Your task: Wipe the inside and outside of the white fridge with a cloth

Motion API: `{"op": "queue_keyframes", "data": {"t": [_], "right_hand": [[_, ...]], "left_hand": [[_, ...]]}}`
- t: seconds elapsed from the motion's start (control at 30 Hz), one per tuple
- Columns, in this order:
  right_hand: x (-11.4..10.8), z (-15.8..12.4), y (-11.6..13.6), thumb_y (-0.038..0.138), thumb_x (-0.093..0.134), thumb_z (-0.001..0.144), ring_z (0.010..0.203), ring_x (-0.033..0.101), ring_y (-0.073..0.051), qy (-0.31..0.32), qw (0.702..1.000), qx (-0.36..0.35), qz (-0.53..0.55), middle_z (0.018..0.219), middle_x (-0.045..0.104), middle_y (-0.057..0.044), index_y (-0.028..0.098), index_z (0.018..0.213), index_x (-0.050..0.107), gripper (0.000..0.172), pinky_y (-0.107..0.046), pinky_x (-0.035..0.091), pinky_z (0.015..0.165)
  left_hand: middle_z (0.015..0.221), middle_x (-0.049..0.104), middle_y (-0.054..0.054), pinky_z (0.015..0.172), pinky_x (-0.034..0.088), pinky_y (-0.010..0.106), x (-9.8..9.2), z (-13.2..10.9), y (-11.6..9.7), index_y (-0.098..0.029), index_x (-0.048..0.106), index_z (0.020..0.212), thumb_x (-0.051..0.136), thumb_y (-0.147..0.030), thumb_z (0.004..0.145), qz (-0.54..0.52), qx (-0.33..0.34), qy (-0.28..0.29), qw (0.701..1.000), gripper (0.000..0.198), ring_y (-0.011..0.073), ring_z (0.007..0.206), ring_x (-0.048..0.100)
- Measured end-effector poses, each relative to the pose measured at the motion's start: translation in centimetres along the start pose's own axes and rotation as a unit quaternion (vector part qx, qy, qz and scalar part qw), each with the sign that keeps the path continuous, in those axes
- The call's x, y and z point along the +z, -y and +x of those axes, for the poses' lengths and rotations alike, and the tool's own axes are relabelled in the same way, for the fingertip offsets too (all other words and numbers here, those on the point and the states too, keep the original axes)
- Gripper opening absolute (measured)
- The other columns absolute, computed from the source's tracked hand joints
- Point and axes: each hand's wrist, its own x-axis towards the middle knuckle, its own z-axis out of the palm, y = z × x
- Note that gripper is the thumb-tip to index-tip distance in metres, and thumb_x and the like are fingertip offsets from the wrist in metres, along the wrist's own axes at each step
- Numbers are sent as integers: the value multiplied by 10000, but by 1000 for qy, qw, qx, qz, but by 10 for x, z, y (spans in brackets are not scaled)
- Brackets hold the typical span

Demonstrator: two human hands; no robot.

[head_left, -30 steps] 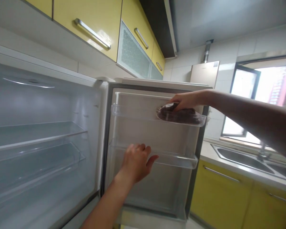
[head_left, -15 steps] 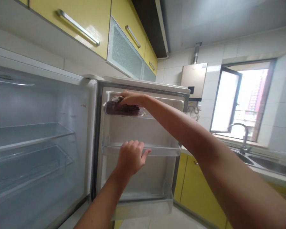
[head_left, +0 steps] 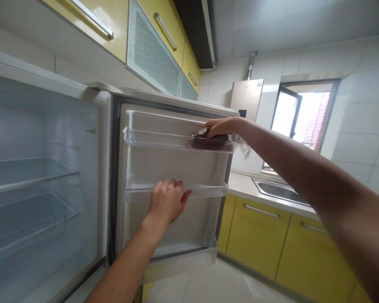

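My right hand [head_left: 219, 126] is closed on a crumpled dark brown cloth [head_left: 211, 142], which has a pale edge and a small white patch. The cloth lies inside the clear top door shelf [head_left: 158, 139], at its right end, and shows through the front wall. My left hand [head_left: 167, 200] is in front of the clear middle door shelf [head_left: 205, 190], fingers loosely bent and thumb apart, holding nothing. Whether its fingertips touch that shelf's rim I cannot tell. Both shelves are on the inside of the open fridge door [head_left: 177, 166].
To the left is the fridge interior with glass shelves [head_left: 28, 170]. A clear bottom shelf [head_left: 186, 263] juts from the door. Yellow wall cabinets [head_left: 164, 25] hang overhead. Beyond the door are a counter [head_left: 240, 183], a sink [head_left: 281, 191], yellow base cabinets [head_left: 255, 225] and a water heater [head_left: 248, 97].
My right hand has slid the cloth along the top door shelf from its left end to its right end. My left hand stays by the middle shelf. The view has turned right.
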Motion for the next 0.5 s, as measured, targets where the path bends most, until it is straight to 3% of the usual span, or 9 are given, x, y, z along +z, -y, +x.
{"op": "queue_keyframes", "data": {"t": [0.07,0.2,0.3,0.4,0.5], "right_hand": [[15,16,26,108,791,833,722,689,-142,26,998,-51,7,1025,776,-60,169,1313,747,487,-191,501,616],[60,53,97,194,783,846,710,677,-142,33,981,-167,95,912,758,-32,148,1203,751,361,-192,502,609],[85,69,136,220,767,878,666,644,-120,17,975,-190,116,827,731,2,154,1129,742,261,-182,478,596],[85,68,136,223,770,888,651,636,-117,3,973,-192,127,834,733,-6,140,1076,743,207,-196,488,611],[63,50,100,236,812,866,657,649,-133,17,982,-153,111,881,753,-43,126,1066,762,234,-223,513,638]], "left_hand": [[975,762,145,806,449,429,1,1,0,-180,731,1025,494,-495,1092,-6,-3,-6,1000,400,324,955,722],[923,747,121,787,443,414,2,3,-1,-197,708,956,542,-477,1076,-20,-4,-16,1000,347,309,931,712],[925,747,128,754,438,412,3,5,0,-195,714,969,537,-509,1072,-13,-3,-14,1000,375,314,916,710],[923,747,123,751,447,420,2,5,1,-201,713,964,530,-521,1073,-12,-4,-11,1000,385,322,916,714],[930,753,121,787,464,426,1,4,1,-202,714,958,543,-505,1073,-23,-12,-7,1000,366,320,941,723]]}}
